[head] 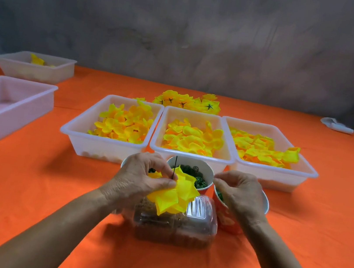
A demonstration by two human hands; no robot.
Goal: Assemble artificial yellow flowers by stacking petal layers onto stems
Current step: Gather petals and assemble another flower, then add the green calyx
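- Left hand (141, 179) fingers clamp yellow petal stack (174, 193) on thin dark stem (175, 167), steadying it for threading.
- Right hand (238, 194) fingertips pinched together beside the stem; held piece too small to tell.

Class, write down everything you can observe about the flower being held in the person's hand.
The half-built flower is a stack of bright yellow, fabric-like petal layers with pointed tips, threaded on a thin dark stem that sticks straight up through its middle. The left hand pinches it at the centre. It hangs above a clear plastic container, in front of a paper cup of green parts.
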